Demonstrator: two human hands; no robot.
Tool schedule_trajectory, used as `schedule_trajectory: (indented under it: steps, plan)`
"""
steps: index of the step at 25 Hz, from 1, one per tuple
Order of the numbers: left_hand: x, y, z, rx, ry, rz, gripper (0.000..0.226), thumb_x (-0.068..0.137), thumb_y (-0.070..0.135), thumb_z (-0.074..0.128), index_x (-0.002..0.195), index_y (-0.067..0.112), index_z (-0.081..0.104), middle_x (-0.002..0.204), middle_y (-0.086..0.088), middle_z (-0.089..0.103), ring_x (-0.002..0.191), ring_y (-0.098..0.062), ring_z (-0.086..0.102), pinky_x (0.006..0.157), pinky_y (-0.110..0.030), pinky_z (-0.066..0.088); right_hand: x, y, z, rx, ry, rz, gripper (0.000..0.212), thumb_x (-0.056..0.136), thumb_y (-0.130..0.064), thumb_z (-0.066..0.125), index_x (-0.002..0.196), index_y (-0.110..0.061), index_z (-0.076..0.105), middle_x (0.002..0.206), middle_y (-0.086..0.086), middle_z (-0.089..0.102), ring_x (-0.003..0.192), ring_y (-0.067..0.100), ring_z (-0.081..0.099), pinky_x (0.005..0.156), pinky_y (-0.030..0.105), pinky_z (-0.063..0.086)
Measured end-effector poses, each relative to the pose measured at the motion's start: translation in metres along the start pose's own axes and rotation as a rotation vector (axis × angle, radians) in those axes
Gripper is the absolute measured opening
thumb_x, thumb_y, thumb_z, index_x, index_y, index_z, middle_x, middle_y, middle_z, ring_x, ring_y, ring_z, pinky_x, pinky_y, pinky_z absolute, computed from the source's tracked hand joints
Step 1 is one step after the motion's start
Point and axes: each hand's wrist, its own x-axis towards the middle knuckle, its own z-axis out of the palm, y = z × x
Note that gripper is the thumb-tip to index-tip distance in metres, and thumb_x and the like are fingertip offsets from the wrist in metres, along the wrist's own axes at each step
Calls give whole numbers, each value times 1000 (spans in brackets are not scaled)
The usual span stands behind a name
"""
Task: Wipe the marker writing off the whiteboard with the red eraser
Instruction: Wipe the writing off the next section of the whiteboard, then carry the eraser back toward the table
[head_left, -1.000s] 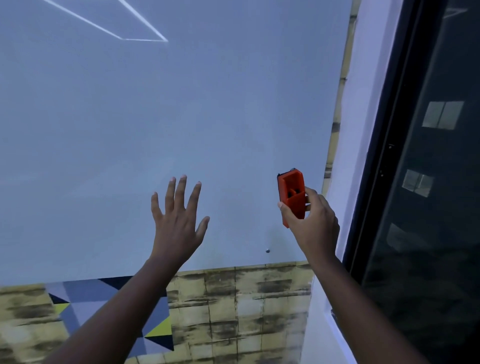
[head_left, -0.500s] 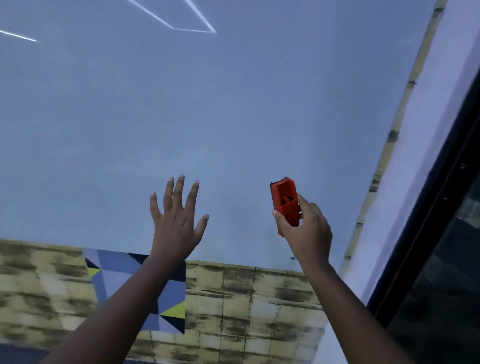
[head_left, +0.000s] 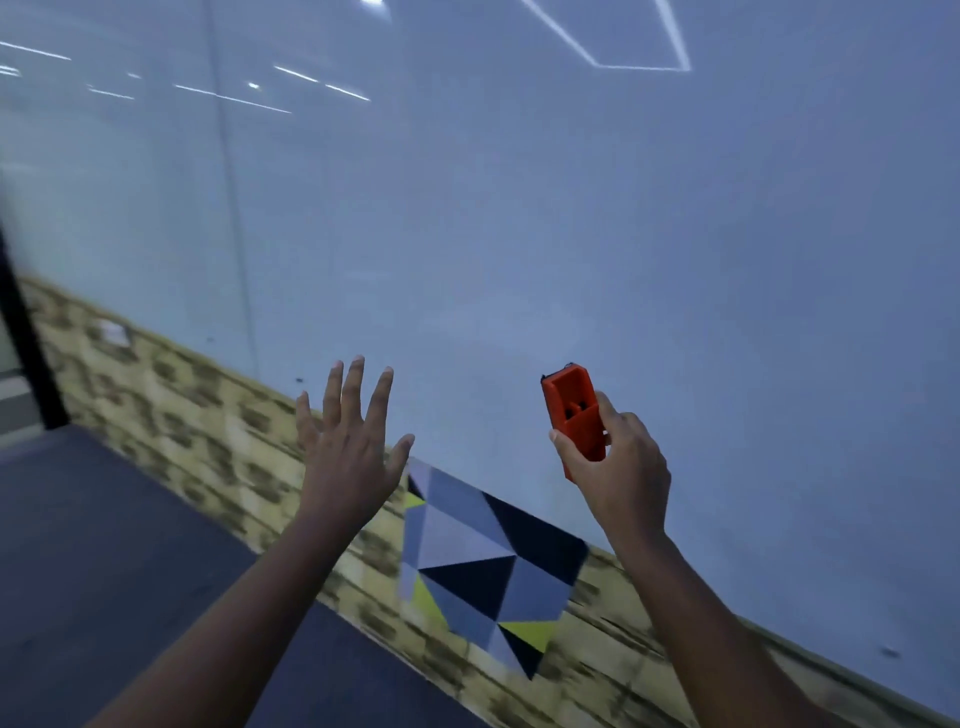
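Red eraser (head_left: 571, 415) pinched in right hand (head_left: 618, 467) near whiteboard (head_left: 571, 234), left hand (head_left: 348, 447) spread and holding nothing, risking slipping from that light pinch while pressing down.

The right hand (head_left: 618, 467) gripped the red eraser (head_left: 574, 415) upright before the whiteboard (head_left: 519, 208). The left hand (head_left: 348, 447) was raised with fingers spread. Below ran a brick-patterned wall strip (head_left: 208, 431) with a triangle-patterned panel (head_left: 483, 566).
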Motion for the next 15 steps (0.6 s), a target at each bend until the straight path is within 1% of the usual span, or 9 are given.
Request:
schedule_trajectory:
  steps: [2,4,6,8,10,15]
  plan:
    - [-7,-62,-9,36,-19,-34,84,95,42,74,164,14,36,172,-18,24,160,-42,21,118,-76,19,1,-43,40,39,-20,-26,75,89,-58,72,150,-22,49,105,0,63,97,22,62,75,40,58]
    - [-12,-122,-22,109,-37,-61,80,97,43,69,164,14,36,172,-19,24,160,-42,21,117,-77,20,-1,-83,78,93,-32,-47,72,88,-56,73,149,-23,52,100,0,61,94,22,59,71,38,55]
    - [-16,-181,-39,170,-55,-126,79,95,46,63,162,14,39,171,-21,26,159,-43,21,117,-77,20,-7,-123,119,153,-64,-64,72,88,-54,75,149,-23,53,98,0,58,90,23,58,70,37,54]
    - [-26,-227,-56,218,-51,-176,78,94,48,59,161,13,40,170,-21,28,159,-44,23,116,-77,20,-17,-162,155,213,-117,-89,73,88,-54,73,149,-22,52,97,-1,55,86,22,58,69,36,54]
    - [-41,-264,-65,257,-54,-206,74,98,45,62,161,12,41,169,-22,29,158,-44,23,116,-78,22,-27,-199,191,261,-174,-120,73,89,-55,72,150,-22,51,97,-2,53,83,20,59,69,36,55]
    - [-74,-351,-75,366,-106,-299,75,99,47,59,162,13,37,170,-20,27,159,-42,23,116,-79,22,-33,-278,275,338,-270,-156,69,91,-61,65,146,-21,53,97,-1,57,82,19,60,69,36,55]
